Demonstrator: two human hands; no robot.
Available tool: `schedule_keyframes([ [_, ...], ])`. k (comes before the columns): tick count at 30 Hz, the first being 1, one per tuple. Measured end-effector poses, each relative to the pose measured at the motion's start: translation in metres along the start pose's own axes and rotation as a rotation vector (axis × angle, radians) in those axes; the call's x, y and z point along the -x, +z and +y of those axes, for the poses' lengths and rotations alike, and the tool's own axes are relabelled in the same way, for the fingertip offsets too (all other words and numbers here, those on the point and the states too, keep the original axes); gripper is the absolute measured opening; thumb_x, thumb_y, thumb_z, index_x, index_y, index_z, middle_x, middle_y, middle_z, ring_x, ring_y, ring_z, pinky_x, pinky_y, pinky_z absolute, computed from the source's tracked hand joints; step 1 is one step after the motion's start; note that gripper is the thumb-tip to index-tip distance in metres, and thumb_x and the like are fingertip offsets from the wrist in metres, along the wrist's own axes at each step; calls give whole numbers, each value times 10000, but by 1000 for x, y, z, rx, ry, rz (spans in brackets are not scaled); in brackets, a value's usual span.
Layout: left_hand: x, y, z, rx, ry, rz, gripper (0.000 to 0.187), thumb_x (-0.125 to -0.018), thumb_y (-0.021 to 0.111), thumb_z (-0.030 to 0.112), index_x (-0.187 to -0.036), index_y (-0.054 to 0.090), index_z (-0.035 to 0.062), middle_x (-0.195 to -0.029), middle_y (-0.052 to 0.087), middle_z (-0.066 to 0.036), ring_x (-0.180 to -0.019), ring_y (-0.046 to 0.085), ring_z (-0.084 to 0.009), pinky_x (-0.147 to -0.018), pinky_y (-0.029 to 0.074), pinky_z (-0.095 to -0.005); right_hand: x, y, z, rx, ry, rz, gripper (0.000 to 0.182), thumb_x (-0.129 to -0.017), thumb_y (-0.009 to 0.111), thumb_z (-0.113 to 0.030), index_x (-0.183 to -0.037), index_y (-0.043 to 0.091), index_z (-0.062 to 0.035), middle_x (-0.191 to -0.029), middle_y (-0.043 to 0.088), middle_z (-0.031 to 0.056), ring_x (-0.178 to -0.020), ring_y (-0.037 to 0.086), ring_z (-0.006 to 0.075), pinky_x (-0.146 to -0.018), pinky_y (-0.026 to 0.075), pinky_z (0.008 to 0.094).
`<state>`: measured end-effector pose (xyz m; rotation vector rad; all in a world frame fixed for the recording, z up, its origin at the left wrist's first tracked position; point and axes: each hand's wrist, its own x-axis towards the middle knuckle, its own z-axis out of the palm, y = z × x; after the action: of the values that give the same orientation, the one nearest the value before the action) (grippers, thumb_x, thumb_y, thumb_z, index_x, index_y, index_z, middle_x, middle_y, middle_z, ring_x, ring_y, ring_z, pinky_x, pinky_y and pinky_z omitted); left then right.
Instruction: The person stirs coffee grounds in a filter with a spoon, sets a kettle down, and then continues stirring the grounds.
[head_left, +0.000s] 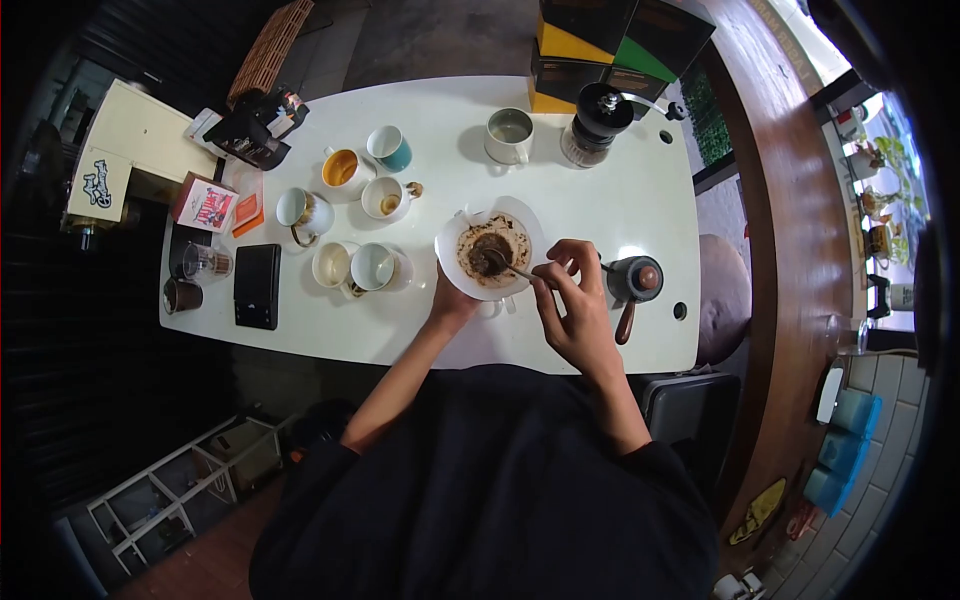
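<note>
My left hand (454, 299) is wrapped around the lower left side of a coffee dripper lined with a white paper filter (449, 248); most of the dripper's body is hidden. Wet brown coffee grounds (486, 243) lie in the filter and cling to its sides. In my right hand (578, 305), thumb and fingers pinch the handle of a small spoon (519, 272), whose bowl rests in the grounds. To the right of that hand stands a dark kettle (638, 277) with a wooden knob and handle.
Several mugs, among them a teal cup (389, 148), stand left of the dripper. A grey mug (510, 136) and a hand coffee grinder (596, 127) are at the back. A black scale (258, 287) and a red-and-white box (204, 203) sit at the table's left end.
</note>
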<state>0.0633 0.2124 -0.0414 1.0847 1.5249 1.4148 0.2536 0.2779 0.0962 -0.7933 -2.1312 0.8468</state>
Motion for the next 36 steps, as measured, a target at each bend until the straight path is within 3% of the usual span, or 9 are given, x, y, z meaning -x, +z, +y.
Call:
schedule_keyframes([
  [6, 8, 0, 7, -153, 161, 19, 682, -783, 827, 87, -1373, 493, 17, -1300, 618, -120, -1203, 612, -244, -1043, 486, -383, -7, -21, 3, 218, -229, -69, 240, -796, 749, -79, -1018, 658, -68, -1160, 533, 136, -1055, 545, 322, -873, 468, 434],
  [13, 11, 8, 11, -65, 95, 75, 597, -774, 834, 74, -1307, 567, 31, -1257, 652, -104, -1181, 627, -241, -1023, 496, -386, -13, -33, 5, 302, -322, -84, 282, -759, 784, -113, -1020, 675, -106, -1185, 541, 115, -1091, 551, 311, -887, 468, 432],
  [28, 9, 4, -20, -26, -30, 29, 728, -695, 901, 102, -1334, 554, 57, -1276, 650, -95, -1187, 627, -244, -1017, 504, -390, -26, -22, 18, 285, -337, -171, 283, -745, 771, -133, -1013, 687, -95, -1182, 553, 96, -1111, 540, 281, -911, 458, 404],
  [31, 11, 8, -8, 130, -89, 64, 730, -705, 899, 101, -1342, 546, 57, -1272, 650, -89, -1175, 632, -231, -1005, 514, -381, -26, -16, 20, 229, -342, -183, 230, -775, 755, -127, -981, 671, -65, -1170, 551, 104, -1075, 535, 280, -908, 455, 401],
  [36, 7, 3, -5, -66, 48, -6, 717, -741, 875, 121, -1365, 526, 65, -1313, 621, -82, -1213, 605, -227, -1006, 521, -377, -23, -6, 17, 81, -276, -191, 154, -817, 718, -98, -949, 663, -41, -1134, 543, 116, -1021, 532, 286, -896, 460, 413],
])
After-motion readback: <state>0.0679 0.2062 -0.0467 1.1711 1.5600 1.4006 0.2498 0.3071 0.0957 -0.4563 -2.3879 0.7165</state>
